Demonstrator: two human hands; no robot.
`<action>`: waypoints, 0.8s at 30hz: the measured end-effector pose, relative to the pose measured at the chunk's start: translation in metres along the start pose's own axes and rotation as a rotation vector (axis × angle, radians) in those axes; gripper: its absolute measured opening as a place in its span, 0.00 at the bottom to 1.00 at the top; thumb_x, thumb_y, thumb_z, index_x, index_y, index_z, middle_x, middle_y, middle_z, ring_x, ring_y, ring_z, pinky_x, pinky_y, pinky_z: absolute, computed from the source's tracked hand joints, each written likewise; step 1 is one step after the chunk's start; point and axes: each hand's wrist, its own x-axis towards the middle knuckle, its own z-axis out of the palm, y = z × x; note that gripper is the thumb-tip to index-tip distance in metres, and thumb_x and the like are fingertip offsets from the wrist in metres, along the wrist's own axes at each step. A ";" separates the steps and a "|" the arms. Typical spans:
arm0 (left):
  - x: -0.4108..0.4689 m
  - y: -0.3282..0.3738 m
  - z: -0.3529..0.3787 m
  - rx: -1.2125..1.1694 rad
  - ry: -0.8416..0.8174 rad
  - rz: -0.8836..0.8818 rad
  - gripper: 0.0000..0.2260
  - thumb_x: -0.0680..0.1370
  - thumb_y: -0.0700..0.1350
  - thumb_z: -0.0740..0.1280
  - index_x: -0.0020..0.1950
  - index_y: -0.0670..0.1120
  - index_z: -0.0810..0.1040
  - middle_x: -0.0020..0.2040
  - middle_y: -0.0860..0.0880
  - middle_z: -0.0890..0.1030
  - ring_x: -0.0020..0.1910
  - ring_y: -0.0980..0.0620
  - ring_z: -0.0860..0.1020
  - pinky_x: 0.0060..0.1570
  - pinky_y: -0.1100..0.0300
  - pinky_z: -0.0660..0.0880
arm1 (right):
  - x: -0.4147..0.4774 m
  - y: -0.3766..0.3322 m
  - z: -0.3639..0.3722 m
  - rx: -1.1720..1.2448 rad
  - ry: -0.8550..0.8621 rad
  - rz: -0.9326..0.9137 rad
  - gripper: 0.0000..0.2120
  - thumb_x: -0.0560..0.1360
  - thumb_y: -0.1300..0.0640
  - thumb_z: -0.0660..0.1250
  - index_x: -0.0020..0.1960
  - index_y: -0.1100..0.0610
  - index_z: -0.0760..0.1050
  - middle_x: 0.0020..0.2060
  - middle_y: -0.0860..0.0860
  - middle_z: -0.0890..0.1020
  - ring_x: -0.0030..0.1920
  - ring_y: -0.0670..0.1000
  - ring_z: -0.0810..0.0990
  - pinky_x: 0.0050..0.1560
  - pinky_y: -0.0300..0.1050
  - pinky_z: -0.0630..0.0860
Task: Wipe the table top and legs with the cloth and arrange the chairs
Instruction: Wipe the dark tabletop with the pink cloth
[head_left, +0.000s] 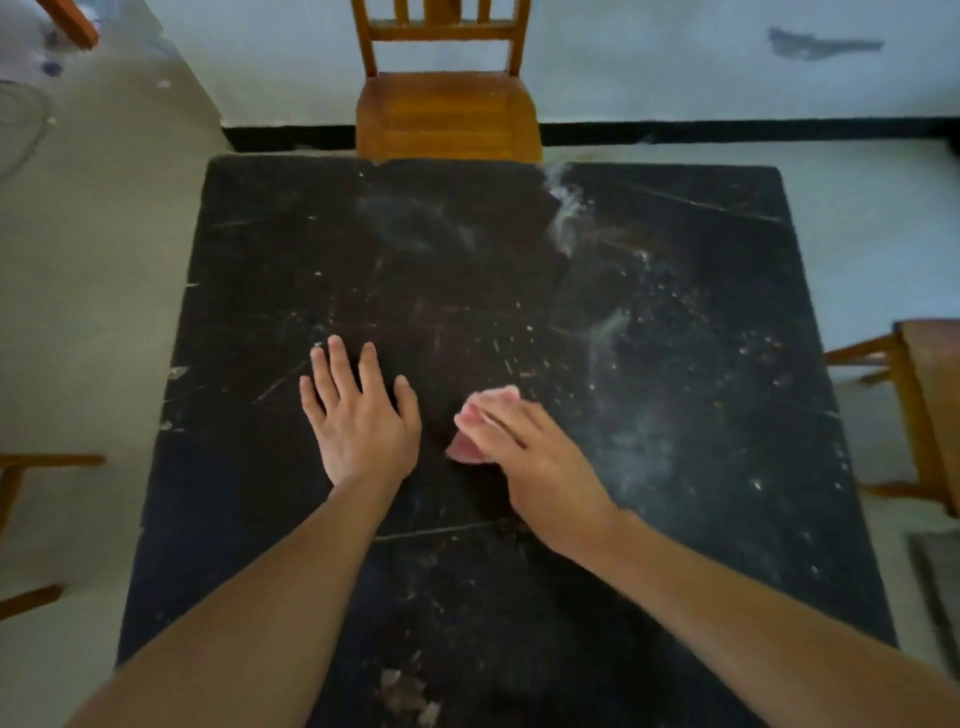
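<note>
A black, scratched table top (675, 291) fills the view, with white dust and specks over its right half. My left hand (358, 415) lies flat on it with fingers spread, holding nothing. My right hand (524, 447), blurred, presses a small pink cloth (470, 449) onto the table just right of the left hand; the cloth shows only at the fingertips and under the palm's left edge. A wooden chair (447, 109) stands at the far edge, its seat touching the table. Another wooden chair (930, 405) is at the right side.
Wooden chair parts (31, 462) show at the left edge, and a further wooden piece (72, 21) at the top left. The floor is pale concrete, with a black strip along the wall base. A worn patch marks the table's near edge (405, 696).
</note>
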 end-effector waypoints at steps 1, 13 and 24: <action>0.000 0.000 0.001 -0.011 0.015 0.004 0.24 0.81 0.54 0.53 0.75 0.45 0.61 0.78 0.41 0.55 0.77 0.41 0.49 0.75 0.43 0.47 | -0.030 -0.011 0.006 0.018 -0.013 0.048 0.33 0.69 0.74 0.62 0.73 0.57 0.67 0.70 0.55 0.72 0.69 0.57 0.71 0.68 0.55 0.71; -0.122 -0.025 -0.001 -0.079 -0.080 0.225 0.20 0.81 0.48 0.58 0.72 0.43 0.66 0.76 0.40 0.58 0.76 0.40 0.52 0.74 0.44 0.51 | -0.224 -0.119 0.057 -0.034 -0.030 0.280 0.20 0.81 0.52 0.62 0.71 0.52 0.68 0.77 0.54 0.62 0.78 0.58 0.56 0.71 0.55 0.68; -0.226 -0.009 0.026 -0.034 -0.156 0.371 0.21 0.81 0.47 0.58 0.73 0.43 0.65 0.77 0.39 0.57 0.77 0.41 0.50 0.75 0.44 0.47 | -0.295 0.003 -0.056 -0.269 0.321 0.646 0.17 0.72 0.70 0.72 0.56 0.53 0.81 0.58 0.49 0.81 0.51 0.55 0.76 0.53 0.48 0.77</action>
